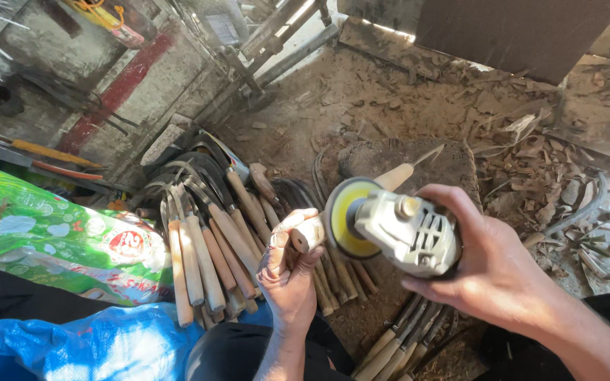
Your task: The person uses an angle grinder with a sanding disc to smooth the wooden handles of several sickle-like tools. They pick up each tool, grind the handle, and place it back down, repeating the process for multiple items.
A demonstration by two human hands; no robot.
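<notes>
Wooden handle (310,233): pale, round stick, gripped at its near end by the left hand (289,271), fingers closed around it. It runs up and away behind the disc; its far end (397,176) shows beyond, with a thin metal tang sticking out.

Angle grinder (407,233): grey body, held in the right hand (492,264), which wraps it from the right side. Its yellow-faced disc (344,215) stands on edge, touching or just beside the handle; contact cannot be told.

Finished sickles (206,240): a stack with curved dark blades and matching pale handles, lying left of the hands.

More handles (390,346): a bundle below the grinder.

Printed green sack (58,240) and blue sheet (100,346): at left.

Ground (531,155): dirt strewn with wood shavings.
</notes>
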